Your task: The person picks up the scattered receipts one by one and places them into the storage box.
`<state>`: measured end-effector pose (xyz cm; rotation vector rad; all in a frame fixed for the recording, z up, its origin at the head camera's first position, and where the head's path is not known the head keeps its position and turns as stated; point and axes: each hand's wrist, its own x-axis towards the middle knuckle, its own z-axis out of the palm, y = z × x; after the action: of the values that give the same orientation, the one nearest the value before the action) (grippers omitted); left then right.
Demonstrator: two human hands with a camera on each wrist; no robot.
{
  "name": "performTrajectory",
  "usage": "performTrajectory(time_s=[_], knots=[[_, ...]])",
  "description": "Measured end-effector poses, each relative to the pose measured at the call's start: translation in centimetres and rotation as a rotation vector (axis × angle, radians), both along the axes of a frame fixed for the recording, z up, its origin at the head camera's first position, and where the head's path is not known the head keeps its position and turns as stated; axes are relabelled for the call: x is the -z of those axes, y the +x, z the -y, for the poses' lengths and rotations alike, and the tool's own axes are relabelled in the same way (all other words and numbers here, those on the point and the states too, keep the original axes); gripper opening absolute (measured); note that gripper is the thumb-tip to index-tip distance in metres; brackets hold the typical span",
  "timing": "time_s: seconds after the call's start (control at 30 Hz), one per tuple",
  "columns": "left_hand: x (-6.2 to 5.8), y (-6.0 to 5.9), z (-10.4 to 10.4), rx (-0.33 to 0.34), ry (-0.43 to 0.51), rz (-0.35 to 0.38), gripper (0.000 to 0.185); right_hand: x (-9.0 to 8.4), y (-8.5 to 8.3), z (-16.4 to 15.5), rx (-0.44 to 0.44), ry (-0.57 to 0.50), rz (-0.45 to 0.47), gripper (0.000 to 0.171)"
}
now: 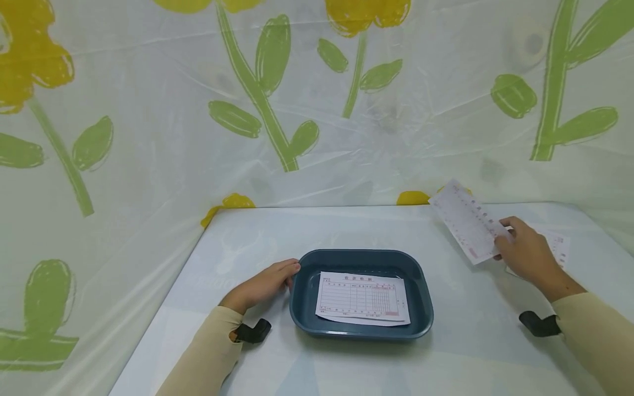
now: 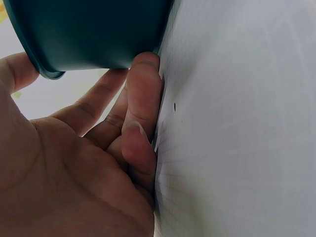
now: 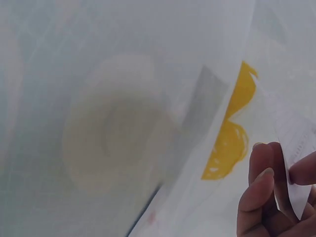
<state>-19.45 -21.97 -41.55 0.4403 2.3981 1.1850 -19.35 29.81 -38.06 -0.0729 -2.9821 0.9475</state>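
Note:
My left hand [image 1: 269, 281] holds the left side of a dark blue-green plastic tray [image 1: 426, 313]. In the left wrist view a digit lies at the tray's rim [image 2: 52, 74], with other fingers [image 2: 144, 91] low against its outer wall. Inside the tray lies a small stack of printed receipt forms [image 1: 359, 297], slightly out of line. To the right, my right hand [image 1: 530, 250] pinches a receipt form [image 1: 465, 223] by its lower right end, tilted above the table. The right wrist view shows the held form [image 3: 296, 143] between thumb and fingers.
More printed paper [image 1: 559, 247] lies on the white table [image 1: 247, 242], partly hidden behind my right hand. A pale sheet with yellow flowers and green stems [image 1: 371, 137] hangs along the table's back edge. A black strap piece [image 1: 252, 331] sits at my left wrist.

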Motion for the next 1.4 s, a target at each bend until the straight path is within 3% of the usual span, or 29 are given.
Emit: performTrajectory(time_s=[0.47, 0.73, 1.0, 1.4], knots=[[0.1, -0.2, 0.1, 0.011, 0.011, -0.001, 0.037, -1.6, 2.4, 3.5, -0.019, -0.044, -0.145, 0.043], [0.0, -0.2, 0.2, 0.005, 0.005, -0.014, 0.037, -2.7, 3.3, 5.4, -0.051, -0.098, -0.183, 0.04], [0.0, -0.1, -0.1, 0.009, 0.002, -0.006, 0.038, -3.4, 4.7, 6.9, -0.077, -0.088, -0.249, 0.036], [-0.1, 0.0, -0.1, 0.012, -0.006, -0.015, 0.038, -3.7, 5.4, 8.9, -0.141, -0.141, -0.249, 0.032]])
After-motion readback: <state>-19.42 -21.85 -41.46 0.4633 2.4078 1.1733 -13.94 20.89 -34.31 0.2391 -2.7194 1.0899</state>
